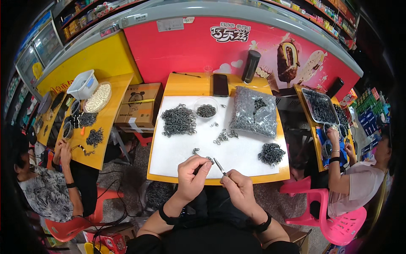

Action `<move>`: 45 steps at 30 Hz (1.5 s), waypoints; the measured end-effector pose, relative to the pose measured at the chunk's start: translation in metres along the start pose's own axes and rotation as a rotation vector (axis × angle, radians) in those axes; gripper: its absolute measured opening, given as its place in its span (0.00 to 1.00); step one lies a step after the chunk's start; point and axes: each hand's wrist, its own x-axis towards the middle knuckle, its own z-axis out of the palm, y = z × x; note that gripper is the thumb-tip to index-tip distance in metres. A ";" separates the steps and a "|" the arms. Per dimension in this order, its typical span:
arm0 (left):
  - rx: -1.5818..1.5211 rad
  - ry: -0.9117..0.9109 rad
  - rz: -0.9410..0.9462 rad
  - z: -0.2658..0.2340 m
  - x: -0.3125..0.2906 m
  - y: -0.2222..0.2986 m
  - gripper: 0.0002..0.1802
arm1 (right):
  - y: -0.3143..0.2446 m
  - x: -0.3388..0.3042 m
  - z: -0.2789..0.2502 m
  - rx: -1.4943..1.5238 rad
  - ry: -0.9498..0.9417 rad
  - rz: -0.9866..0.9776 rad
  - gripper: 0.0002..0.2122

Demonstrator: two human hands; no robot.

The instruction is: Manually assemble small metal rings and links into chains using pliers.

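My left hand (193, 174) is closed, pinching a small dark metal link (210, 160) over the front of the white work sheet (237, 163). In my right hand (239, 186) is a slim metal hand tool (219, 166), its pointed end beside that link. Whether it is tweezers or pliers I cannot tell. Another little link piece (196, 150) lies just beyond my left hand. Farther off are a large heap of dark metal links (178, 120), a clear tub of small dark rings (206, 111) and several loose links (221, 137).
A bulging clear bag of dark parts (253, 114) and another dark heap (271, 154) occupy the right side. A phone (220, 85) and black cylinder (251, 67) stand at the back. People work at a left table (108, 122) and a right table (311, 122).
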 end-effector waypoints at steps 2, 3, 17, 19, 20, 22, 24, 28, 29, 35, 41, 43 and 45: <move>0.008 0.006 -0.038 0.000 0.001 0.000 0.04 | 0.000 -0.002 0.003 0.038 -0.007 0.047 0.14; 0.009 0.007 -0.039 0.000 0.001 -0.001 0.04 | -0.002 -0.003 0.005 0.079 -0.009 0.071 0.14; -0.090 0.030 -0.168 -0.001 -0.001 -0.009 0.03 | -0.005 -0.004 0.005 -0.246 0.039 -0.166 0.14; -0.149 0.019 -0.217 -0.001 0.000 -0.008 0.05 | -0.008 -0.004 0.004 -0.314 0.034 -0.177 0.13; -0.210 0.006 -0.266 -0.001 0.000 -0.008 0.06 | -0.009 -0.004 0.004 -0.314 0.035 -0.177 0.13; -0.278 -0.005 -0.308 -0.003 -0.002 -0.014 0.07 | -0.009 -0.004 0.004 -0.353 0.031 -0.221 0.12; -0.347 -0.014 -0.351 -0.004 -0.003 -0.017 0.08 | -0.012 -0.004 0.003 -0.392 0.028 -0.225 0.12; -0.326 -0.011 -0.281 -0.003 -0.003 -0.016 0.08 | -0.016 -0.003 0.003 -0.458 0.031 -0.259 0.12; -0.323 -0.005 -0.254 -0.002 -0.002 -0.015 0.08 | -0.017 -0.003 0.003 -0.458 0.032 -0.259 0.12; -0.200 -0.004 -0.177 -0.003 -0.001 -0.014 0.08 | -0.022 -0.003 0.003 -0.475 0.031 -0.252 0.12; -0.167 -0.004 -0.160 -0.003 0.000 -0.007 0.07 | -0.020 -0.004 0.003 -0.456 0.025 -0.260 0.12; -0.182 -0.007 -0.162 -0.003 0.001 -0.008 0.08 | -0.019 -0.003 0.003 -0.467 0.028 -0.294 0.13; -0.195 -0.008 -0.162 -0.004 0.000 -0.010 0.08 | -0.020 -0.001 0.003 -0.499 0.030 -0.348 0.13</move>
